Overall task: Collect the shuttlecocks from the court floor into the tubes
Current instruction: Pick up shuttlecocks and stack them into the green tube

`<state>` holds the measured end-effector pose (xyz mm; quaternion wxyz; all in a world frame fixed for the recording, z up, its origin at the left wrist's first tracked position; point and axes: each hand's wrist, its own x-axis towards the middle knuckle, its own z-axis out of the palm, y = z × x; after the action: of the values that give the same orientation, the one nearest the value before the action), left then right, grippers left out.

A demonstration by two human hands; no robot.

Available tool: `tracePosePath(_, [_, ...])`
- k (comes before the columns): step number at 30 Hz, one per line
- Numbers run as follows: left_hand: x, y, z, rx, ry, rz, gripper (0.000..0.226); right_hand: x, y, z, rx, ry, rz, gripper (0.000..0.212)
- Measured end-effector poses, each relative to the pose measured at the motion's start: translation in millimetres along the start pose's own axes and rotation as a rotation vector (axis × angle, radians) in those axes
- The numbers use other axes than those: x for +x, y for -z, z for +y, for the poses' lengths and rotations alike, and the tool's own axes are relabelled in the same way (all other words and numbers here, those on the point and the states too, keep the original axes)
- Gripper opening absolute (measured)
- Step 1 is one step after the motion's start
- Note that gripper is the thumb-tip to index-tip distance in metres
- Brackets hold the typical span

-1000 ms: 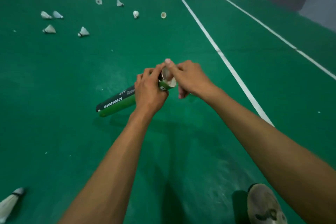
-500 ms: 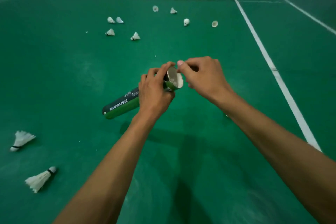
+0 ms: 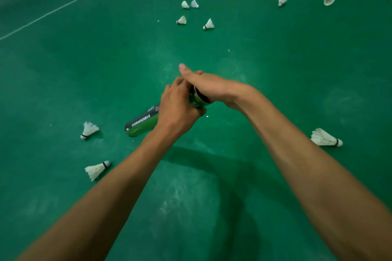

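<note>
Tube (image 3: 144,121) gripped by left hand (image 3: 177,110), right hand (image 3: 213,87) capping its rim, shuttlecocks (image 3: 325,137) scattered around.

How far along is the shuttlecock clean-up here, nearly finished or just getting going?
Far from finished. Done: unclear, since the right hand covers the mouth of the green tube and hides what is inside. In hand: the left hand holds that tube. Left: eleven shuttlecocks lie on the court, three near the person and eight farther off.
</note>
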<state>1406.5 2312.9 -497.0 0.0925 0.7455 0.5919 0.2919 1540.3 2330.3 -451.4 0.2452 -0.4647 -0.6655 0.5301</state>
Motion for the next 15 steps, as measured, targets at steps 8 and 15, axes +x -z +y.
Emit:
tracePosePath(8, [3.7,-43.8,14.0,0.221,0.003,-0.239,0.092,-1.4,27.2,94.8,0.527,-0.185,0.92,0.049])
tracePosePath(15, [-9.6,-97.7,52.4,0.126,-0.032,-0.419,0.096,-47.3,75.7,192.2,-0.416,-0.487,0.709,0.027])
